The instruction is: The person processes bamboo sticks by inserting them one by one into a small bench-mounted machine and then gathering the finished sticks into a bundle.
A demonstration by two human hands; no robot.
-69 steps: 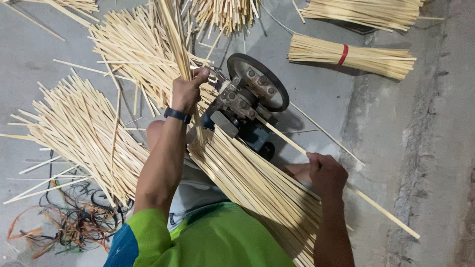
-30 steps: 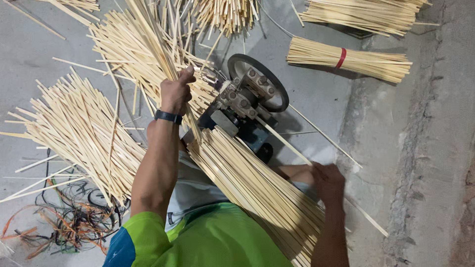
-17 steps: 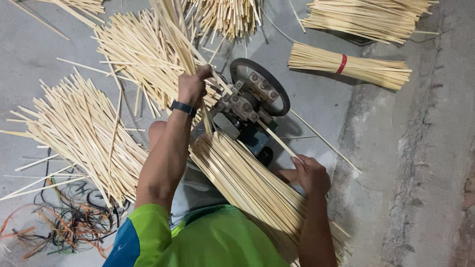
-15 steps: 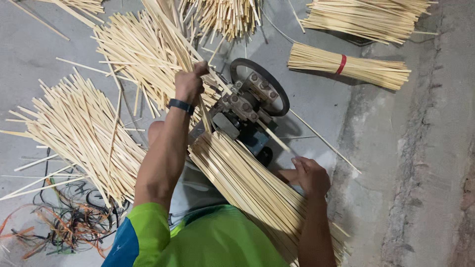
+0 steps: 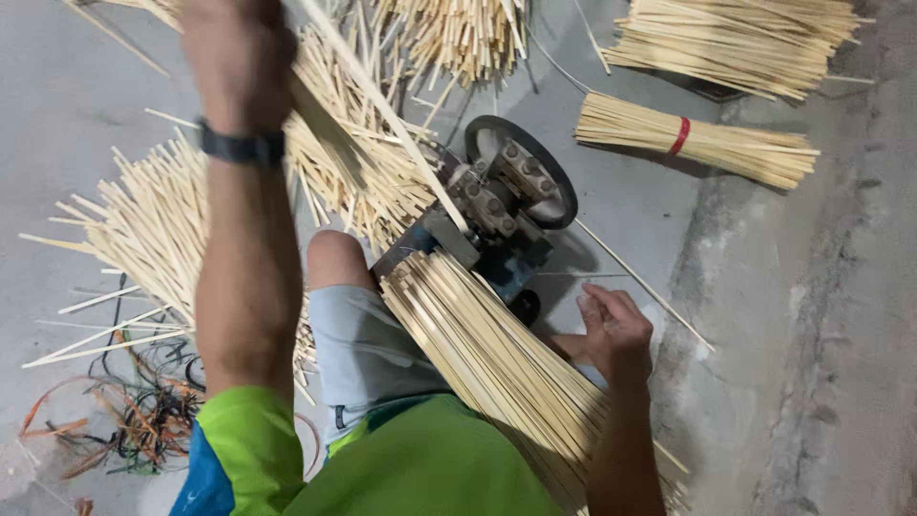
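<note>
My left hand [image 5: 239, 57] is raised near the top edge, blurred, and shut on a long bamboo stick [image 5: 382, 105]. The stick slants down into the rollers of a small dark machine [image 5: 497, 205] with a round wheel. A thick bundle of bamboo sticks [image 5: 487, 354] lies across my lap, its end against the machine. My right hand [image 5: 616, 330] hovers to the right of the bundle, fingers loosely apart and holding nothing. A thin stick [image 5: 650, 287] runs from the machine's far side past my fingertips.
Loose stick heaps lie at left [image 5: 153, 229] and behind the machine [image 5: 363, 172]. A bundle tied with a red band [image 5: 697, 148] and a bigger pile [image 5: 735, 38] lie at top right. Tangled wires [image 5: 134, 420] sit at lower left. A rough concrete strip [image 5: 821, 315] runs down the right.
My left hand has lifted from beside the machine toward the top of the view, with a stick in it. My right hand has stayed beside the bundle, fingers now spread.
</note>
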